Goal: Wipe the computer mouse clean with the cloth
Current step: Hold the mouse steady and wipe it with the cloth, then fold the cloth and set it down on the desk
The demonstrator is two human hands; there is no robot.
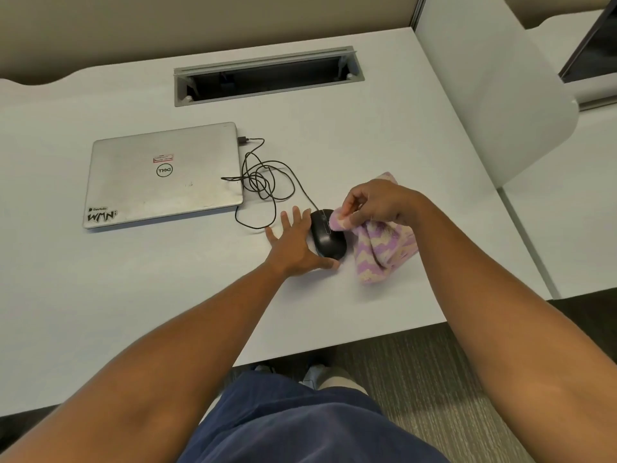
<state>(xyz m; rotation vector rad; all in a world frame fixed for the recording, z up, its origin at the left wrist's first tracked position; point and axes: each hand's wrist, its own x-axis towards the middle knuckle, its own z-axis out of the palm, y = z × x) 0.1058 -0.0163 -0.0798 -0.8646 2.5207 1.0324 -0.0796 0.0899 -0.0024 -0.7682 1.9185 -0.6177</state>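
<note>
Wiping computer mouse [329, 240] | left hand [293, 243] splayed flat, bracing it | right hand [377, 203] pinching cloth [384, 248] | best: short firm strokes, brace steady

Head camera, looking forward and down, close over desk [100, 295], wide-angle view

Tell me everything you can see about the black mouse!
The mouse is black, smooth and rounded, probably plastic, lying flat on the white desk. A thin line runs down its front between the buttons. Its black cord loops in a tangle to the closed silver laptop and plugs into its side. The left hand steadies the mouse from the left side, thumb at its near end. The right hand presses a corner of the purple and cream cloth onto its top.
</note>
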